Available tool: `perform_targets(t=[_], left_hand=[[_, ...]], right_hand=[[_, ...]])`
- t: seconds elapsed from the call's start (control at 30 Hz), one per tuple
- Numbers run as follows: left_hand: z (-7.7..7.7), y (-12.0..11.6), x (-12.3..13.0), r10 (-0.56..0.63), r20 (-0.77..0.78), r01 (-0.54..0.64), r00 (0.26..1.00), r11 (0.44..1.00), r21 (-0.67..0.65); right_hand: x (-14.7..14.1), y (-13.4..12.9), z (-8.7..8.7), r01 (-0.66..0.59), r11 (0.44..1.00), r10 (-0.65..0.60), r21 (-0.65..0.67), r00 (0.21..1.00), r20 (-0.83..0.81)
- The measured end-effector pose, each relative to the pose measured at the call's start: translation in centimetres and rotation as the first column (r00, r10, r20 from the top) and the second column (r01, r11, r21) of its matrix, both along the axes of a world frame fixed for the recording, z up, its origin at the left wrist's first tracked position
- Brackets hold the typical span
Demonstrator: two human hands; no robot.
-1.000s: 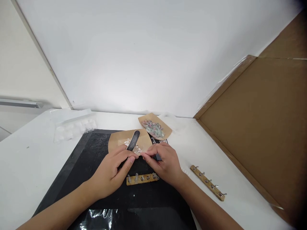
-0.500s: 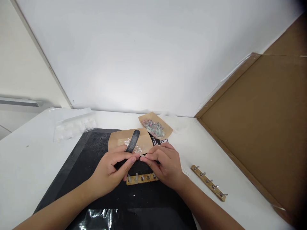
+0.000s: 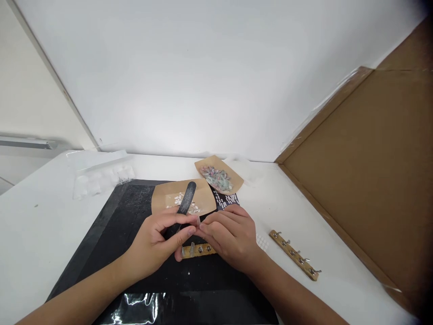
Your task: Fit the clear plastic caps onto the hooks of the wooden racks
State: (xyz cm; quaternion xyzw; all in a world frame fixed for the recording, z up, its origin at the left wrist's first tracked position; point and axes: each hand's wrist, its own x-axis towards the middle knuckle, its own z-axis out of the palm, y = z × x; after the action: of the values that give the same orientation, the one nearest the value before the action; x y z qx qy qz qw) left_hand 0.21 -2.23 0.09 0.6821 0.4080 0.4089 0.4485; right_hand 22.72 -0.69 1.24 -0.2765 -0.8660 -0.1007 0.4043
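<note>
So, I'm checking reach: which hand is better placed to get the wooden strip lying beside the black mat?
Probably the right hand: nearer the wooden strip, though it seems to pinch a small pale piece. The left hand is farther away, holding a black file.

Sliver [image 3: 199,220]: mostly covered by the fingertips; its exact shape cannot be told.
File [image 3: 188,196]: lower part hidden by the left hand [image 3: 155,239].
Rack [image 3: 204,251]: right end hidden by the right hand [image 3: 233,234].
Front tray [image 3: 207,198]: lower edge partly covered by the file and fingers; its white bits are too small to be identified.
Back tray [image 3: 207,162]: contents blurred together.
Card [image 3: 226,198]: partly covered by both trays and the right hand; its marks cannot be read.
Case [image 3: 101,178]: contents washed out.
Mat [image 3: 101,246], forearms [image 3: 101,282]: cut off by the bottom edge.
Cardboard [image 3: 365,171]: cut off at right.
</note>
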Motion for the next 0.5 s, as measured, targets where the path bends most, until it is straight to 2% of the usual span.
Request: perform_targets(t=[0.2, 0.43, 0.5], left_hand=[[-0.29, 0.25, 0.44, 0.021, 0.09, -0.006, 0.996, 0.986, -0.165], [-0.28, 0.52, 0.63, 0.026, 0.083, -0.009, 0.996, 0.979, -0.202], [-0.28, 0.44, 0.56, 0.024, 0.075, -0.007, 0.997, 0.976, -0.216]], right_hand=[[0.01, 0.06, -0.52, 0.005, 1.0, -0.004, -0.017, 1.0, 0.02], [-0.12, 0.2, -0.56, -0.056, 0.996, 0.062, -0.066, 0.994, 0.087], [-0.27, 0.16, -0.79, -0.067, 0.993, 0.069, -0.096, 0.997, 0.017]])
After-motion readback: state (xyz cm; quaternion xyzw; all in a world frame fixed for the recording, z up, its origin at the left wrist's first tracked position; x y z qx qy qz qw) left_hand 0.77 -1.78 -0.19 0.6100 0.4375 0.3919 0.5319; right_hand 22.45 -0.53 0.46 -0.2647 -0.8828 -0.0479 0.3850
